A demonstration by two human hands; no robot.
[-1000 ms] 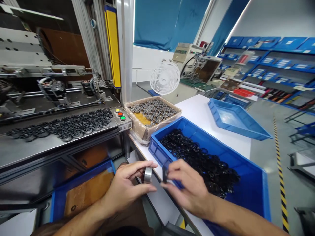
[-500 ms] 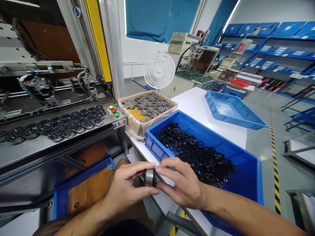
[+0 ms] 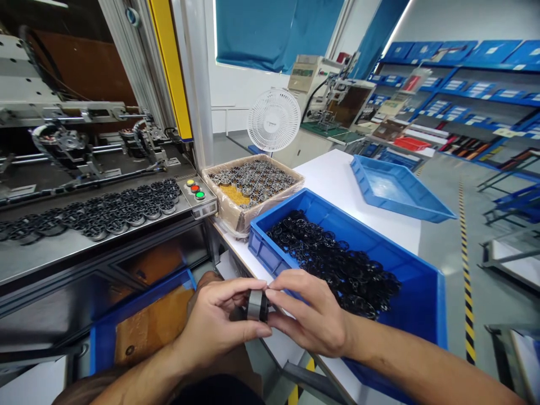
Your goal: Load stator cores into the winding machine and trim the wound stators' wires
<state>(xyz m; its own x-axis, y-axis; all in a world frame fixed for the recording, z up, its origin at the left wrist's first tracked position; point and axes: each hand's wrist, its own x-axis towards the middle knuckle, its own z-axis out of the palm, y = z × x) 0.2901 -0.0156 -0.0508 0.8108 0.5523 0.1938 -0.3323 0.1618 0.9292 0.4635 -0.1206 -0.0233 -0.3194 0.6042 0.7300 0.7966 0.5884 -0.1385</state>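
Between my two hands is a motor stator core (image 3: 254,305), a grey metal ring with black plastic at its edges. My left hand (image 3: 215,315) is closed on it, thumb below and fingers above. From the other side, the fingertips of my right hand (image 3: 310,315) pinch the black plastic end piece (image 3: 264,311) at the core's right face. Part of the core is hidden by my fingers. Just beyond my right hand, a pile of black plastic end pieces (image 3: 337,264) lies in a deep blue bin (image 3: 405,253).
Rows of stator cores (image 3: 126,208) stand on the machine's metal ledge at left, beside a button box (image 3: 195,194). A plastic-lined carton (image 3: 236,219) holds more cores. Further back are a white fan (image 3: 274,121) and a light-blue tray (image 3: 400,191) on the white table.
My hands stay almost in place around the stator core, which has turned slightly. The black end piece sits a little differently under my right fingertips.
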